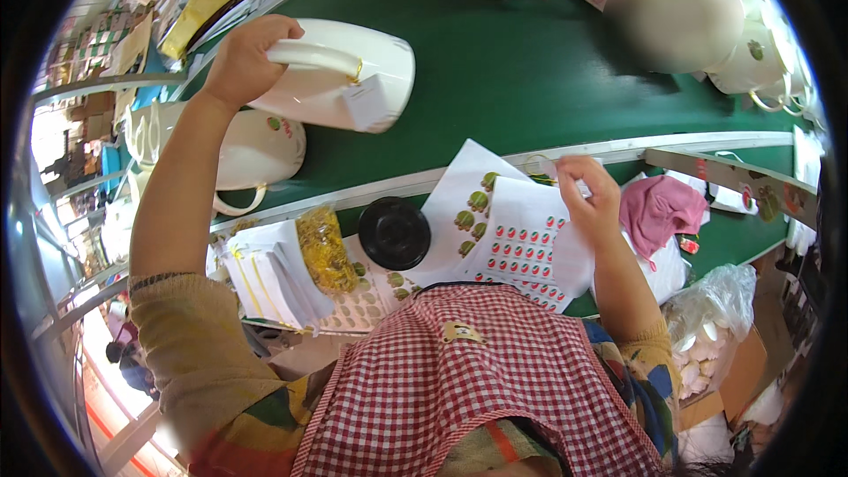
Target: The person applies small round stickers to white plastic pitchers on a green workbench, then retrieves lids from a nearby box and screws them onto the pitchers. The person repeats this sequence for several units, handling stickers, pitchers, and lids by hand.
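Left hand (pixel 249 60) grips the handle of a glossy white rounded mug (pixel 353 42), tilted over the green desk (pixel 503 79), presumably because that hold leaves its square white paper tag (pixel 366 102) uncovered. Right hand (pixel 590 199) seems to pinch a thin gold cord loop (pixel 541 156), likely fingertip-held for its fineness.

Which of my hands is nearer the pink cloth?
Right. The right hand is just left of the pink cloth; the left hand is far off to its upper left, holding a white mug.
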The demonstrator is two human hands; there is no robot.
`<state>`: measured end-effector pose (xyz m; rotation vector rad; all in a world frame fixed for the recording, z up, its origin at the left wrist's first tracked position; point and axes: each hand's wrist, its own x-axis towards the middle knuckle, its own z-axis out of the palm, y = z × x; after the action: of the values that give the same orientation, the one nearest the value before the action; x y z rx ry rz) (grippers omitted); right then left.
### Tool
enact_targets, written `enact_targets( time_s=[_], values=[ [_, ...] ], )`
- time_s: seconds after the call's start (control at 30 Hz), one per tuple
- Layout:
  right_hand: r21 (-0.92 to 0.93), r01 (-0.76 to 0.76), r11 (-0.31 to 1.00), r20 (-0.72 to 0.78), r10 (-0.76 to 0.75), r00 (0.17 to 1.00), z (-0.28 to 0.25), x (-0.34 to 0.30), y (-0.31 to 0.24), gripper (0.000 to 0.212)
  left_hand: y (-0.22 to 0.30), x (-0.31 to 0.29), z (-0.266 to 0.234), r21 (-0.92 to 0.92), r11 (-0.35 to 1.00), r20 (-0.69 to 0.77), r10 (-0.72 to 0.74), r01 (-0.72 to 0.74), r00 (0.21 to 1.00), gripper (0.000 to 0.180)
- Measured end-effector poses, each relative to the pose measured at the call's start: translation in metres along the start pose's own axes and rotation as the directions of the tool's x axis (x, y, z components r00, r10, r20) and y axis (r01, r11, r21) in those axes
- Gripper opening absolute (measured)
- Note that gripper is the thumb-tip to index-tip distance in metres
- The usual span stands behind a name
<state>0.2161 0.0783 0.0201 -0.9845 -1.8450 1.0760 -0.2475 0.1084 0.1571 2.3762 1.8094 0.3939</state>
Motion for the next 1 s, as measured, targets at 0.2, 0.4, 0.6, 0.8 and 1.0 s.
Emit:
enact_targets(
  time_s=[0.2,0.4,0.6,0.8,1.0],
  values=[
    [0.146,0.118,0.982,-0.188,-0.089,0.978,-0.003,0.053,-0.021,0.018,0.051,0.017,0.074,-0.545,0.773,0.109,-0.319,0.325,0.942,0.034],
    [-0.250,0.267,0.931,0.154,-0.234,0.960,0.018,0.061,-0.020,0.016,0.070,0.031,0.125,-0.590,0.788,-0.015,-0.228,0.176,0.974,0.031],
    [-0.013,0.385,0.923,0.287,-0.366,0.885,0.014,0.051,-0.043,0.023,0.063,0.029,0.130,-0.615,0.764,-0.012,-0.259,0.197,0.966,0.034],
    [-0.502,0.672,0.545,0.275,-0.636,0.721,-0.020,0.102,-0.029,0.024,0.063,0.030,0.129,-0.591,0.787,0.001,-0.217,0.175,0.976,0.014],
    [-0.422,0.846,0.324,0.514,-0.684,0.518,-0.014,0.124,-0.011,0.023,0.060,0.028,0.136,-0.630,0.771,-0.069,-0.180,0.097,0.981,0.037]
  ],
)
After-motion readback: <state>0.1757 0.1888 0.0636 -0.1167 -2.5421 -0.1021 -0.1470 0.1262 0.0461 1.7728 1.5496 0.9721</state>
